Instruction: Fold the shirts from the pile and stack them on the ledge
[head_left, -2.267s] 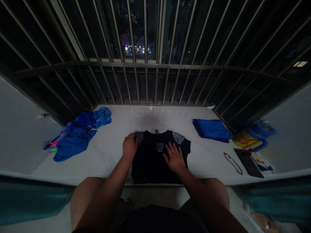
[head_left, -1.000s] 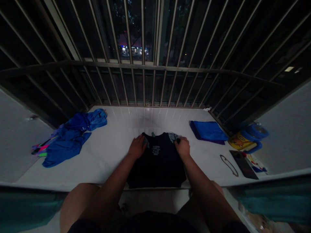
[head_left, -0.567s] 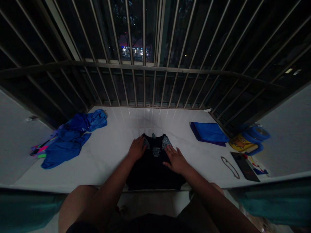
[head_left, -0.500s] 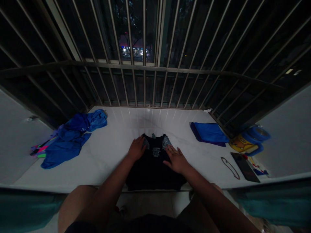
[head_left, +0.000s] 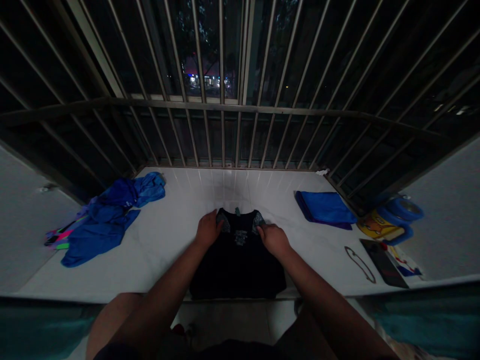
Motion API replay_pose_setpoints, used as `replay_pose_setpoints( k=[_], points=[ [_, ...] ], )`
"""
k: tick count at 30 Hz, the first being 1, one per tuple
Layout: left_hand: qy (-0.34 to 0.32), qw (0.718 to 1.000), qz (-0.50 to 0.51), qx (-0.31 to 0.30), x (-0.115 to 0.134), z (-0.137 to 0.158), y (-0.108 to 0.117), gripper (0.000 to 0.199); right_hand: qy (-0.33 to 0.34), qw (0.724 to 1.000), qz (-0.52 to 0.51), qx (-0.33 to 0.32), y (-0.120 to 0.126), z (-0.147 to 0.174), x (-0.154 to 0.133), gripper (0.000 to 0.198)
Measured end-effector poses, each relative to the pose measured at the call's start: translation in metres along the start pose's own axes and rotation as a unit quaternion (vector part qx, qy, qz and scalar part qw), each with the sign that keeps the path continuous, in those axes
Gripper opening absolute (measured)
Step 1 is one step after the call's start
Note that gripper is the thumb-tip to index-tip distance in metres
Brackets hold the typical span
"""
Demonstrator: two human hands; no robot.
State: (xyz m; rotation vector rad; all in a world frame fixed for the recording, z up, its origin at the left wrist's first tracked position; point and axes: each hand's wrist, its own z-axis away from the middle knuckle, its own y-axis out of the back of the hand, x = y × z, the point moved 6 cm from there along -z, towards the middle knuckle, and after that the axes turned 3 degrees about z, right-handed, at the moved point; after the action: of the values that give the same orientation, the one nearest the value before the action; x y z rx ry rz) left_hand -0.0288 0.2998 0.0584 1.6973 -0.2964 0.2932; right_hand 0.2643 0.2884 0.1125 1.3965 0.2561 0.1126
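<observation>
A black shirt (head_left: 238, 270) with grey patterned shoulder panels and grey print below the neckline lies spread on the white ledge (head_left: 176, 200). Its neck points away from me, and its lower edge reaches the ledge's front. At the left shoulder edge, my left hand (head_left: 208, 230) is closed on the fabric, thumb on top and the other fingers mostly out of sight. My right hand (head_left: 275, 239) pinches the opposite edge just below the right shoulder panel, its thumb over the cloth and its fingers curled underneath.
Crumpled blue clothes (head_left: 101, 222) lie at the left. On the right are a folded blue cloth (head_left: 325, 207), a yellow and blue container (head_left: 386, 222), a dark flat phone-like object (head_left: 383, 262) and a loop of cord or beads (head_left: 360, 264). Metal bars (head_left: 240, 107) close off the back.
Both hands have gone from lying flat on the shirt with fingers spread to gripping its side edges near the shoulders. The view has shifted slightly.
</observation>
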Motion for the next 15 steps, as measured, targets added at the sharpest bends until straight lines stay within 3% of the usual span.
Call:
replay_pose_setpoints(
  k=[4, 6, 9, 12, 15],
  points=[
    [0.063, 0.997, 0.004, -0.036, -0.007, -0.032, 0.001, 0.062, -0.063, 0.998, -0.005, 0.025, 0.008, -0.036, 0.006, 0.046],
    [0.069, 0.994, 0.016, -0.079, -0.009, -0.050, -0.001, 0.052, -0.072, 0.997, -0.017, 0.016, 0.007, -0.055, 0.008, 0.051],
    [0.067, 0.989, 0.035, -0.126, -0.012, -0.075, 0.003, 0.038, -0.064, 0.997, -0.042, -0.005, 0.003, -0.081, 0.009, 0.035],
    [0.059, 0.989, 0.058, -0.124, -0.014, -0.093, 0.016, 0.032, -0.061, 0.996, -0.072, 0.010, 0.008, -0.098, 0.013, 0.022],
    [0.046, 0.991, 0.091, -0.083, -0.014, -0.105, 0.040, 0.025, -0.060, 0.991, -0.103, 0.061, 0.027, -0.106, 0.017, 0.024]
  ],
)
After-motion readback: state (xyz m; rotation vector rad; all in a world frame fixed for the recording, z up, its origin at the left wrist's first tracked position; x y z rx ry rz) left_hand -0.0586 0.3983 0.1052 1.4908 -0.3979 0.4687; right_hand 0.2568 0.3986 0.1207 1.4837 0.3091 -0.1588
